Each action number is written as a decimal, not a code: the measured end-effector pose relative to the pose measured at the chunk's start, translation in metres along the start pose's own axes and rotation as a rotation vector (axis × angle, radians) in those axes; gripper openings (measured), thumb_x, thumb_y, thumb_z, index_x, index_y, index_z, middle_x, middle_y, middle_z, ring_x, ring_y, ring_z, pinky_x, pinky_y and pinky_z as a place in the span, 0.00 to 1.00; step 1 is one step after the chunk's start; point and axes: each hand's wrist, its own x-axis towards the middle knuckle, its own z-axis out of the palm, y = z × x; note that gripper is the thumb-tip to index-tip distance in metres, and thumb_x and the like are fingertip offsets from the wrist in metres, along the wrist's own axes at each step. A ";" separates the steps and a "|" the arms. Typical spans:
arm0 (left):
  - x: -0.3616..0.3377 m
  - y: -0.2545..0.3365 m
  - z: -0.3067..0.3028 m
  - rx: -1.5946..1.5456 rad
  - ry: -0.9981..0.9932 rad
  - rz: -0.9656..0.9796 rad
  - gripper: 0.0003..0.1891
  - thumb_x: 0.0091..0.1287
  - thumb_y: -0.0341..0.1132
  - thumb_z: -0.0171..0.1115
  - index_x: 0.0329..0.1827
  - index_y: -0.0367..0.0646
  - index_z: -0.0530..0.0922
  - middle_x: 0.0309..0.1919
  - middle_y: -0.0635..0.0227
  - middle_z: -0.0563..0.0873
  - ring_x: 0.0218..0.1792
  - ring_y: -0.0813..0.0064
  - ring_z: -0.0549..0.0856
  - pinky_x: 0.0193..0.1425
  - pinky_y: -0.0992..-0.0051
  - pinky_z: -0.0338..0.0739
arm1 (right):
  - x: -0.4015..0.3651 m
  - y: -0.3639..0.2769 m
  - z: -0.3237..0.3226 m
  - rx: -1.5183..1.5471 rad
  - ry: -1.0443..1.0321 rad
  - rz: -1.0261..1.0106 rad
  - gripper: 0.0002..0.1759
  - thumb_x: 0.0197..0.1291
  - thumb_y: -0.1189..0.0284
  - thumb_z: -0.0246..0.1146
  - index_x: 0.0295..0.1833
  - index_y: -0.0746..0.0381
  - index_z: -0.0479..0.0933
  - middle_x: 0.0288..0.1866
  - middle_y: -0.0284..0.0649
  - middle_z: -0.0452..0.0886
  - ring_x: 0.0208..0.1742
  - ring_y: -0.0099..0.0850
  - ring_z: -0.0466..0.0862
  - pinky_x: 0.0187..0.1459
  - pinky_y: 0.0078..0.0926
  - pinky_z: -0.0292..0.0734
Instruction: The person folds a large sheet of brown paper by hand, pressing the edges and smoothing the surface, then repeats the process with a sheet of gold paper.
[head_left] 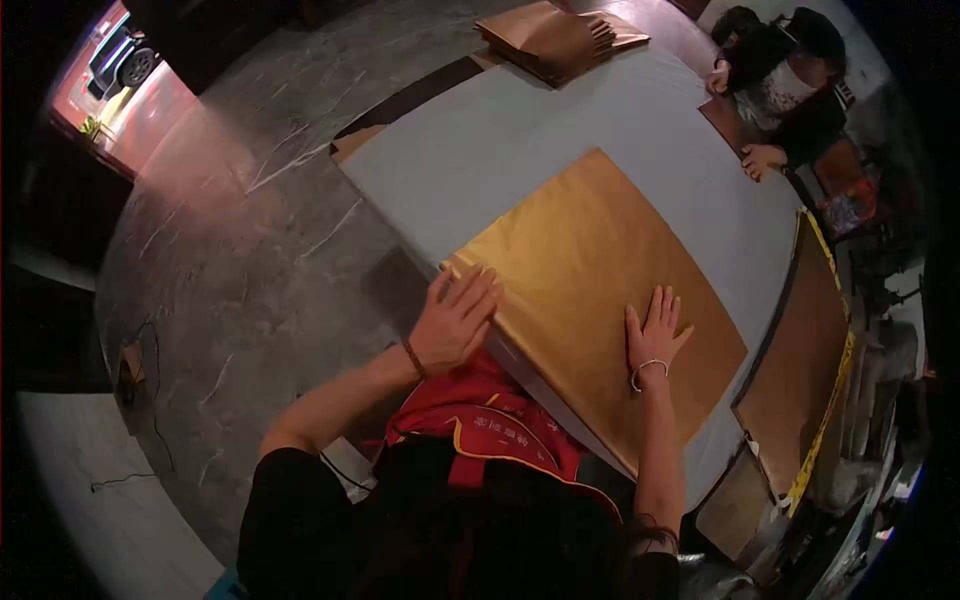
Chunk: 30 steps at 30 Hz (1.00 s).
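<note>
A large golden-brown sheet lies on the pale covered table, its near edge running along the table's edge. On the sheet's left corner rests my left hand, fingers extended over the near edge. My right hand lies flat on the sheet's right part, fingers spread, with a bracelet at the wrist. Neither hand shows anything gripped in it. Whether the sheet is one layer or several I cannot tell.
A stack of folded brown paper sits at the table's far edge. Another person at the far right has both hands by a dark red-brown piece. A brown board with yellow edging stands right of the table.
</note>
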 end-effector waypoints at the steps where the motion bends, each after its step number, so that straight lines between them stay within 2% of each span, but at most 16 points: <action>1: 0.003 0.008 0.003 -0.014 0.012 0.028 0.31 0.63 0.38 0.58 0.70 0.39 0.64 0.68 0.57 0.67 0.71 0.61 0.64 0.72 0.51 0.51 | 0.000 0.001 -0.001 0.016 0.024 -0.019 0.39 0.68 0.43 0.41 0.78 0.51 0.47 0.81 0.32 0.44 0.81 0.33 0.43 0.73 0.61 0.30; 3: 0.021 0.026 0.014 -0.248 -0.193 0.268 0.36 0.61 0.46 0.62 0.71 0.44 0.62 0.68 0.60 0.67 0.71 0.62 0.64 0.71 0.52 0.53 | 0.001 0.003 0.001 0.044 0.039 -0.039 0.41 0.67 0.42 0.41 0.78 0.52 0.47 0.81 0.33 0.44 0.80 0.34 0.43 0.73 0.63 0.30; 5: 0.031 0.027 0.026 -0.107 -0.242 0.408 0.39 0.56 0.50 0.66 0.71 0.49 0.62 0.68 0.62 0.67 0.70 0.63 0.64 0.70 0.51 0.54 | 0.000 -0.002 -0.011 0.034 0.015 -0.030 0.42 0.66 0.42 0.42 0.78 0.54 0.47 0.81 0.34 0.44 0.81 0.35 0.42 0.72 0.64 0.29; 8: 0.050 0.029 0.022 -0.037 -0.365 0.539 0.39 0.53 0.50 0.67 0.70 0.53 0.64 0.68 0.65 0.67 0.70 0.64 0.64 0.70 0.50 0.53 | -0.003 0.003 0.000 0.053 0.032 -0.043 0.42 0.65 0.42 0.44 0.78 0.54 0.49 0.81 0.35 0.44 0.81 0.34 0.42 0.71 0.65 0.28; 10: 0.055 0.033 0.033 -0.066 -0.372 0.610 0.43 0.53 0.53 0.70 0.73 0.57 0.61 0.71 0.66 0.64 0.72 0.64 0.61 0.74 0.52 0.46 | -0.005 0.004 -0.003 0.040 0.060 -0.020 0.42 0.65 0.42 0.44 0.78 0.53 0.48 0.81 0.35 0.44 0.81 0.34 0.43 0.71 0.66 0.29; 14: 0.056 0.054 0.049 -0.113 -0.341 0.718 0.38 0.58 0.48 0.65 0.72 0.52 0.63 0.69 0.66 0.67 0.72 0.66 0.61 0.74 0.54 0.48 | -0.006 0.000 -0.011 0.002 0.014 -0.021 0.42 0.65 0.40 0.41 0.78 0.52 0.46 0.81 0.34 0.45 0.80 0.33 0.44 0.71 0.66 0.30; 19: 0.050 0.071 0.055 -0.136 -0.389 0.723 0.38 0.61 0.45 0.61 0.75 0.51 0.59 0.72 0.66 0.63 0.73 0.67 0.60 0.76 0.54 0.46 | -0.006 0.002 -0.005 0.031 0.047 -0.039 0.42 0.66 0.41 0.42 0.78 0.53 0.47 0.81 0.34 0.45 0.80 0.33 0.44 0.71 0.65 0.30; 23: 0.041 0.076 0.059 -0.138 -0.333 0.701 0.34 0.60 0.45 0.57 0.73 0.53 0.62 0.72 0.67 0.64 0.73 0.66 0.60 0.74 0.53 0.50 | -0.005 0.003 -0.004 0.076 0.065 -0.055 0.42 0.66 0.40 0.41 0.77 0.54 0.50 0.80 0.35 0.46 0.80 0.36 0.46 0.71 0.67 0.29; 25: 0.041 0.077 0.058 -0.049 -0.300 0.736 0.34 0.60 0.43 0.57 0.73 0.59 0.62 0.72 0.67 0.64 0.73 0.65 0.60 0.74 0.52 0.51 | -0.006 0.001 -0.008 0.085 0.035 -0.042 0.42 0.66 0.40 0.41 0.77 0.55 0.51 0.80 0.35 0.47 0.80 0.36 0.46 0.71 0.66 0.29; 26: 0.041 0.077 0.057 -0.049 -0.303 0.735 0.34 0.60 0.43 0.57 0.73 0.59 0.62 0.72 0.67 0.64 0.73 0.65 0.60 0.74 0.52 0.51 | -0.005 0.001 -0.007 0.086 0.032 -0.043 0.42 0.66 0.40 0.41 0.77 0.55 0.51 0.80 0.35 0.47 0.80 0.36 0.46 0.71 0.66 0.29; 28: 0.043 0.078 0.055 -0.053 -0.328 0.747 0.34 0.62 0.39 0.57 0.73 0.67 0.61 0.71 0.70 0.66 0.71 0.65 0.63 0.73 0.51 0.53 | -0.004 0.002 -0.004 0.088 0.039 -0.034 0.42 0.66 0.40 0.40 0.77 0.55 0.52 0.80 0.36 0.46 0.80 0.35 0.45 0.71 0.66 0.28; 30: 0.041 0.077 0.060 -0.060 -0.300 0.747 0.33 0.61 0.40 0.56 0.73 0.67 0.61 0.71 0.69 0.65 0.72 0.64 0.62 0.73 0.51 0.52 | -0.004 0.003 -0.003 0.081 0.042 -0.039 0.42 0.66 0.40 0.40 0.77 0.55 0.52 0.80 0.36 0.46 0.80 0.35 0.45 0.71 0.66 0.28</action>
